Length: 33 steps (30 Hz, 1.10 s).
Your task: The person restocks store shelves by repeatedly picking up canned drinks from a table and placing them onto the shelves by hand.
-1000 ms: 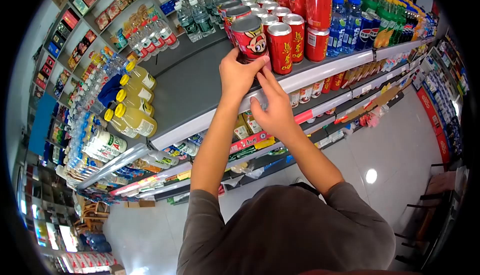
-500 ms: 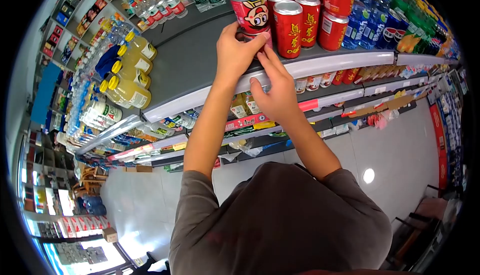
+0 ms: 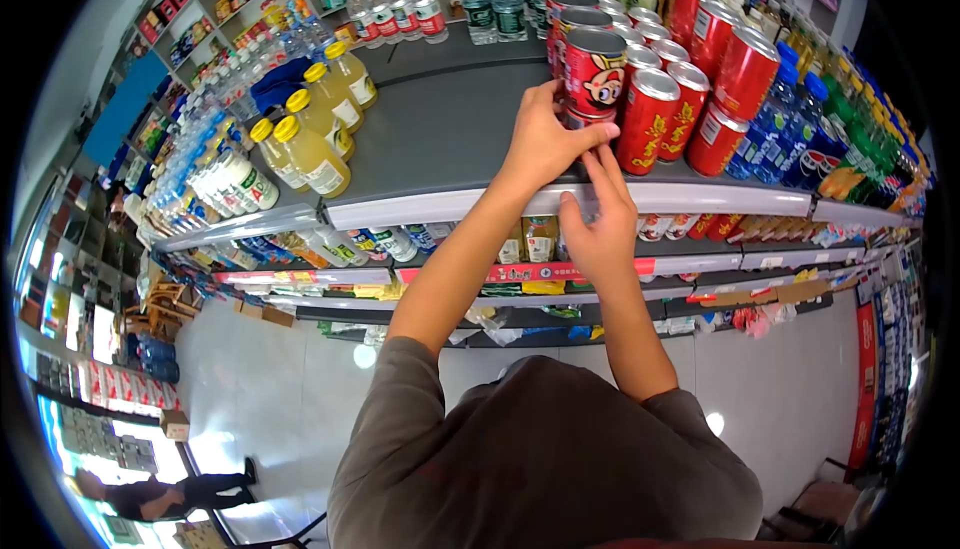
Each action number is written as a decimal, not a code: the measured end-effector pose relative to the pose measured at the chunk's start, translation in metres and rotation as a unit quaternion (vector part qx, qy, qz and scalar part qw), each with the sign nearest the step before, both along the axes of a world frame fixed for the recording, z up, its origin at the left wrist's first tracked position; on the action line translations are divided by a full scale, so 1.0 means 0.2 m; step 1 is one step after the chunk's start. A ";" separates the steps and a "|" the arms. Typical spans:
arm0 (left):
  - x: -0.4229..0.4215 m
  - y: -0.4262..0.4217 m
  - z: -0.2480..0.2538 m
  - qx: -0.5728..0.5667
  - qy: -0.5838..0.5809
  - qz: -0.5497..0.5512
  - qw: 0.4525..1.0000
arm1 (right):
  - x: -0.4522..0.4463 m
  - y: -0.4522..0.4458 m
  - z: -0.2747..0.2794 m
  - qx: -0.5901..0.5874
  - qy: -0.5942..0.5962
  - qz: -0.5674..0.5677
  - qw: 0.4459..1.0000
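My left hand (image 3: 548,141) is wrapped round the lower part of a stack of two red cans at the shelf's front, its thumb across the front. The upper can (image 3: 594,74) shows a cartoon face and stands upright; the lower can is mostly hidden by my fingers. My right hand (image 3: 603,234) is just below, fingers stretched up with their tips by my left thumb and the lower can's base, its thumb apart. Immediately right of the stack stands a red can with yellow lettering (image 3: 650,121), among several similar cans.
The grey shelf top (image 3: 450,129) has a pale front edge (image 3: 450,207). Yellow drink bottles (image 3: 320,154) stand left, water bottles (image 3: 507,9) behind, and blue-capped bottles (image 3: 795,119) right. Lower shelves hold more goods. A person (image 3: 165,494) is at the lower left.
The view has shifted, so the shelf and cans appear lower and farther right. Both hands keep nearly the same pose at the can stack. A person has come into view at lower left.
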<state>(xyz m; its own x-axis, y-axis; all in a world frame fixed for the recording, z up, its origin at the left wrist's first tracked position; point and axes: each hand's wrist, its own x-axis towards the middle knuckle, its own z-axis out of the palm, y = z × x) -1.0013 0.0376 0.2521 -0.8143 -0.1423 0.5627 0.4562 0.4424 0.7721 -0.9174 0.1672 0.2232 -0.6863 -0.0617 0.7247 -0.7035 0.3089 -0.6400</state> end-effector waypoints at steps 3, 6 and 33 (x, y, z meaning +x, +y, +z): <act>-0.06 -0.09 0.11 0.218 0.001 -0.082 0.973 | 0.00 0.01 -0.01 0.012 -0.005 -0.003 1.000; -0.32 -0.22 0.26 0.314 0.029 -0.030 0.948 | 0.03 -0.02 0.00 0.012 -0.009 -0.007 1.000; -1.42 -0.16 -0.04 0.475 -0.150 -0.497 0.711 | 0.06 -0.07 0.00 0.036 -0.009 -0.015 0.999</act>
